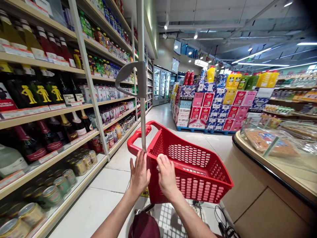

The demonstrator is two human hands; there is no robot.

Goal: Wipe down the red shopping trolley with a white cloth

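A red plastic shopping basket [198, 165] with slotted walls stands in front of me, with a red looped handle [133, 140] at its left end. A metal pole [143, 122] rises beside that end and carries a grey plastic loop [141, 79]. My left hand [140, 177] is open, its fingers stretched upward against the basket's near left end, close to the pole's foot. Curled over the near rim is my right hand [167, 175], closed on it; its fingertips are partly hidden. No goods show inside the basket.
Shelves [66, 142] of bottles and cans line the left side. A food counter [269, 178] with packed trays bounds the right. Ahead, stacked drink boxes [218, 110] stand on a blue pallet; glass-door coolers [161, 84] are further back. Black cables [224, 224] lie at lower right.
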